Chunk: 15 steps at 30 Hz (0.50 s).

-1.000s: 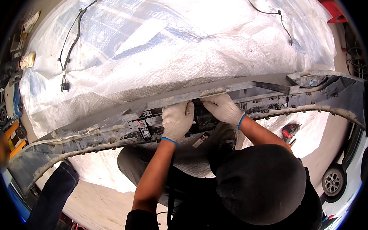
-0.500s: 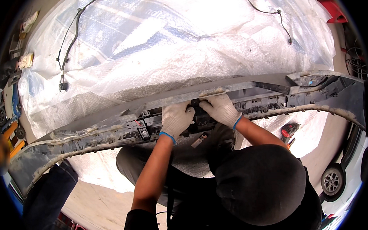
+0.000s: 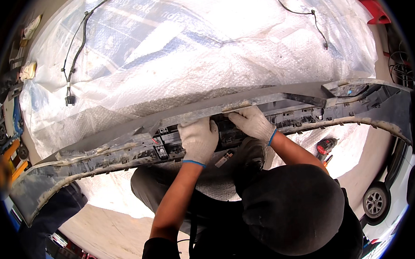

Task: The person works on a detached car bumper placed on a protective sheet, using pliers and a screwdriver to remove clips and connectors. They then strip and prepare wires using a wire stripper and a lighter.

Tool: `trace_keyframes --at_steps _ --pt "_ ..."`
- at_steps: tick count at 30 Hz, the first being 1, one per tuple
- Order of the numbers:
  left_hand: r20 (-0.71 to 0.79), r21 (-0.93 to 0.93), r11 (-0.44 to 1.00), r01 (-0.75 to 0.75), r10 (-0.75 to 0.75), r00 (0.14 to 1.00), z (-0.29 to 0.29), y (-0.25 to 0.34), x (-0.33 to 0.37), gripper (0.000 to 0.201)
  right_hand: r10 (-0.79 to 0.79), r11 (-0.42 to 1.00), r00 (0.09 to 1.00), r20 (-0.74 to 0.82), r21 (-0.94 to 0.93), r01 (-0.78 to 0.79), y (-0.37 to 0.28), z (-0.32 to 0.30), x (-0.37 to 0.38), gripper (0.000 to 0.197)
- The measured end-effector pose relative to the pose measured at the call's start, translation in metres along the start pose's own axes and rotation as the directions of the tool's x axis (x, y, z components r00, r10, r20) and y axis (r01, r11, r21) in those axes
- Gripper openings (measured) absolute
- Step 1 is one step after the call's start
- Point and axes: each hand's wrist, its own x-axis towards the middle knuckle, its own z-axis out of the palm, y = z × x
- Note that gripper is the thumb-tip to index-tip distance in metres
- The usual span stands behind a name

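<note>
The long dark panel [image 3: 202,113] rests across white sheeting [image 3: 205,61], presumably to guard its surface. Left hand [image 3: 199,141] and right hand [image 3: 254,124] meet its middle, perhaps steadying it; fingertips mostly obscured, grip undetermined.

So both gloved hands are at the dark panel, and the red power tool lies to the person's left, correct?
Not left: the head view shows the red power tool on the person's right. Left hand and right hand are at the dark panel.
</note>
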Motion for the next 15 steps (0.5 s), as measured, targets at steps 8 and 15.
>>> trace_keyframes --at_steps 8,15 --pt "0.085 0.098 0.995 0.009 -0.018 0.996 -0.007 0.017 -0.004 0.039 0.019 0.998 0.999 0.03 -0.065 -0.017 -0.001 0.0 0.003 0.033" --pt "0.143 -0.144 0.988 0.051 -0.03 0.989 0.003 -0.002 0.0 0.033 0.004 0.993 0.999 0.043 -0.118 0.001 0.007 0.005 0.011 0.024"
